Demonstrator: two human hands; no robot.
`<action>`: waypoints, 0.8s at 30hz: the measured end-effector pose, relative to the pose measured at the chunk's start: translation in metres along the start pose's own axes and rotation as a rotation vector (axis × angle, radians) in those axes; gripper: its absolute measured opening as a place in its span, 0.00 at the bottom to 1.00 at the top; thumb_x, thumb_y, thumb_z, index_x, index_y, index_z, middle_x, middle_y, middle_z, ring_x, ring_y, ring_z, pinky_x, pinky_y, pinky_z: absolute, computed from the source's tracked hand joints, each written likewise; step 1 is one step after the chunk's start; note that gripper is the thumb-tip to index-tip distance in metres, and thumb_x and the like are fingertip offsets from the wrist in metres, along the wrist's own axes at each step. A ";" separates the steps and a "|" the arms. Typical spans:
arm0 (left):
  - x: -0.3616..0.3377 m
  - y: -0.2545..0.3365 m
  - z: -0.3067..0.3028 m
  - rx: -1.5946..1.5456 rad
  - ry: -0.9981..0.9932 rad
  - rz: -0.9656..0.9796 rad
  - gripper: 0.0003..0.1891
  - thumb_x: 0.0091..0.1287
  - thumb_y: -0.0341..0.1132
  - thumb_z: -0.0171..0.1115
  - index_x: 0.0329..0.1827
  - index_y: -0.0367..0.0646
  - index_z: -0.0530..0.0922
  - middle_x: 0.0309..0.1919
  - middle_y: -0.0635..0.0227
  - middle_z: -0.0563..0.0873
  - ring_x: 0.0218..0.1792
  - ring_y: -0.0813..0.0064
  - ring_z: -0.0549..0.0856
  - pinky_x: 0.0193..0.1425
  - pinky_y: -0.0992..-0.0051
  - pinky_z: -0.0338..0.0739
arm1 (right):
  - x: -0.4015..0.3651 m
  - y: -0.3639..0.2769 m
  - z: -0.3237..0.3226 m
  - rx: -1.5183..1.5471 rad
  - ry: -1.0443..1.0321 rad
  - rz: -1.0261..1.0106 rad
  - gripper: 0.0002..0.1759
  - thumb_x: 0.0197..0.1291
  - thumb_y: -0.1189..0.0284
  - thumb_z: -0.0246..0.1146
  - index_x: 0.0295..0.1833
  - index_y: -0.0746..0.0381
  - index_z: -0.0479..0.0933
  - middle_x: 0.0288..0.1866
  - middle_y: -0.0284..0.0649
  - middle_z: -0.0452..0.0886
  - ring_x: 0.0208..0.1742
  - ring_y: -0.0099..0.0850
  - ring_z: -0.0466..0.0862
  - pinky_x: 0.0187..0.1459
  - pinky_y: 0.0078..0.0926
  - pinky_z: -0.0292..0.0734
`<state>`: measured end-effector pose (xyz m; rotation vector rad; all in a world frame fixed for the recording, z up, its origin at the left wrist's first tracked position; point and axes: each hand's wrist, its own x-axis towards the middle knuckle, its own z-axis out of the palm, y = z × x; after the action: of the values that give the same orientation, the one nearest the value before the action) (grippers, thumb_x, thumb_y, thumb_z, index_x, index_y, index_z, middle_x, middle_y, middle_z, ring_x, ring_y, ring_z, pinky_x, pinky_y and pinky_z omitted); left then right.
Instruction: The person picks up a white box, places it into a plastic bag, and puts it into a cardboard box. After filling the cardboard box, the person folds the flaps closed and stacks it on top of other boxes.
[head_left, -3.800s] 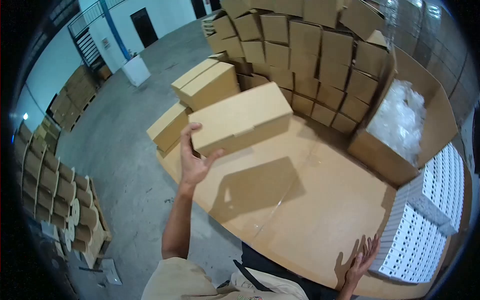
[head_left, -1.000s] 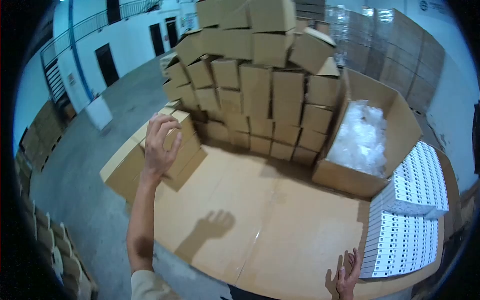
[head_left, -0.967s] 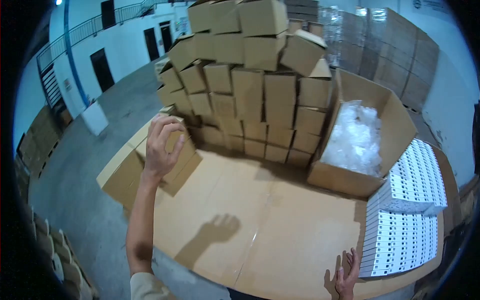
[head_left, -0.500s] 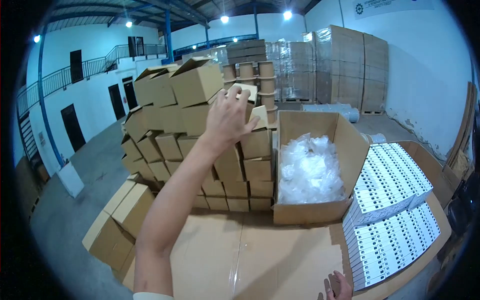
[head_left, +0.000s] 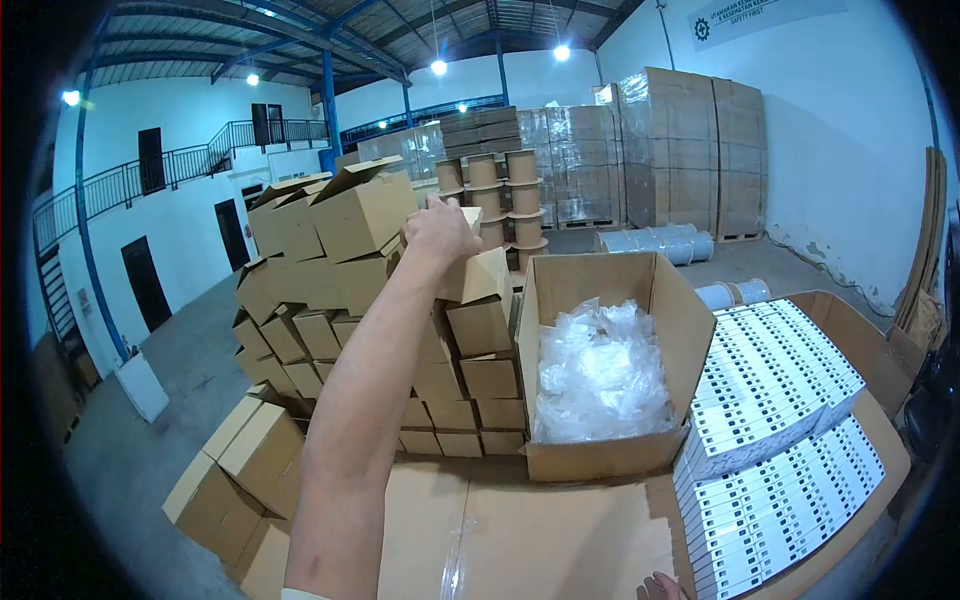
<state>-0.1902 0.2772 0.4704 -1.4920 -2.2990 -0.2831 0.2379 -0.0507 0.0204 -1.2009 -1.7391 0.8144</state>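
My left hand [head_left: 440,232] reaches far forward to the top of the stack of small brown cardboard boxes. Its fingers are curled over the upper edge of a cardboard box [head_left: 468,222], and the fingertips are hidden behind it. Just in front is another box [head_left: 480,278] with a raised flap. Only the fingers of my right hand [head_left: 662,587] show at the bottom edge, slightly apart, with nothing visible in them. They are over the cardboard-covered work surface [head_left: 560,530], near the stacked white boxes [head_left: 785,480].
A large open carton [head_left: 605,458] holds clear plastic bags [head_left: 605,375]. More small boxes [head_left: 250,450] stand at the left edge. Behind are brown spools [head_left: 485,205], wrapped pallets [head_left: 690,150] and wrapped rolls [head_left: 655,243] on the floor.
My left hand has gone from spread fingers above the boxes to curled around a box's edge. The view has tilted up, and my right hand has slipped lower, mostly out of view.
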 end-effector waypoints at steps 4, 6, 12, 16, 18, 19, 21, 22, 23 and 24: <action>-0.004 0.004 -0.004 -0.045 0.111 -0.015 0.41 0.65 0.53 0.67 0.79 0.44 0.67 0.80 0.46 0.62 0.69 0.36 0.77 0.68 0.42 0.77 | 0.002 0.000 -0.004 -0.063 0.002 -0.059 0.38 0.60 0.80 0.64 0.77 0.71 0.64 0.68 0.58 0.78 0.69 0.46 0.82 0.64 0.37 0.81; -0.004 0.006 -0.007 -0.053 0.161 -0.012 0.39 0.66 0.52 0.65 0.78 0.45 0.68 0.81 0.46 0.61 0.68 0.33 0.78 0.68 0.43 0.77 | 0.001 0.003 -0.003 -0.058 0.012 -0.070 0.38 0.60 0.79 0.65 0.77 0.71 0.64 0.67 0.59 0.79 0.69 0.47 0.82 0.64 0.37 0.82; -0.007 -0.006 -0.036 -0.157 0.376 0.094 0.34 0.71 0.54 0.61 0.76 0.45 0.70 0.73 0.45 0.68 0.66 0.36 0.79 0.70 0.43 0.75 | 0.007 -0.008 -0.008 -0.127 0.000 -0.142 0.37 0.61 0.80 0.63 0.77 0.71 0.64 0.69 0.59 0.78 0.69 0.49 0.82 0.64 0.40 0.82; -0.075 -0.019 -0.068 -0.259 0.565 0.148 0.26 0.74 0.51 0.60 0.68 0.47 0.75 0.64 0.51 0.76 0.60 0.49 0.84 0.65 0.52 0.80 | 0.008 0.005 -0.010 -0.194 -0.037 -0.139 0.39 0.59 0.73 0.65 0.77 0.71 0.65 0.72 0.58 0.75 0.69 0.52 0.79 0.69 0.44 0.76; -0.123 -0.036 -0.068 -0.329 0.653 0.192 0.24 0.75 0.49 0.59 0.67 0.47 0.77 0.62 0.52 0.77 0.60 0.51 0.83 0.66 0.54 0.79 | 0.008 0.018 -0.007 -0.208 -0.057 -0.125 0.41 0.58 0.70 0.67 0.76 0.70 0.65 0.74 0.58 0.72 0.71 0.54 0.77 0.72 0.47 0.72; -0.150 -0.044 -0.064 -0.355 0.697 0.229 0.24 0.75 0.49 0.59 0.67 0.46 0.77 0.61 0.52 0.78 0.60 0.52 0.83 0.67 0.54 0.78 | 0.007 0.023 -0.006 -0.195 -0.072 -0.110 0.41 0.58 0.69 0.68 0.77 0.70 0.65 0.76 0.58 0.71 0.73 0.54 0.75 0.73 0.48 0.71; -0.207 -0.056 -0.045 -0.418 0.768 0.277 0.24 0.74 0.46 0.60 0.68 0.44 0.78 0.60 0.51 0.79 0.61 0.54 0.82 0.67 0.55 0.77 | 0.007 0.025 -0.007 -0.208 -0.078 -0.125 0.42 0.56 0.71 0.69 0.76 0.69 0.65 0.76 0.58 0.71 0.74 0.55 0.74 0.74 0.48 0.70; -0.237 -0.059 -0.037 -0.409 0.726 0.258 0.24 0.74 0.45 0.60 0.69 0.43 0.77 0.60 0.52 0.79 0.62 0.55 0.82 0.68 0.54 0.76 | 0.010 0.021 -0.005 -0.233 -0.071 -0.156 0.41 0.54 0.73 0.69 0.75 0.69 0.66 0.75 0.58 0.73 0.73 0.55 0.75 0.74 0.47 0.71; -0.266 -0.063 -0.028 -0.398 0.689 0.244 0.24 0.74 0.44 0.60 0.69 0.42 0.77 0.61 0.52 0.79 0.62 0.56 0.81 0.68 0.54 0.76 | 0.014 0.017 -0.003 -0.253 -0.059 -0.190 0.41 0.53 0.75 0.69 0.75 0.70 0.67 0.73 0.58 0.74 0.72 0.55 0.76 0.74 0.46 0.71; -0.291 -0.067 -0.017 -0.411 0.655 0.249 0.24 0.73 0.43 0.60 0.69 0.43 0.77 0.61 0.53 0.79 0.63 0.55 0.81 0.70 0.54 0.74 | 0.016 0.013 -0.002 -0.249 -0.074 -0.184 0.41 0.53 0.75 0.69 0.75 0.69 0.67 0.74 0.58 0.74 0.73 0.55 0.75 0.74 0.46 0.70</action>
<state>-0.1425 0.0013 0.3653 -1.5420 -1.5764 -1.0458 0.2421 -0.0312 0.0141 -1.1605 -2.0240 0.5505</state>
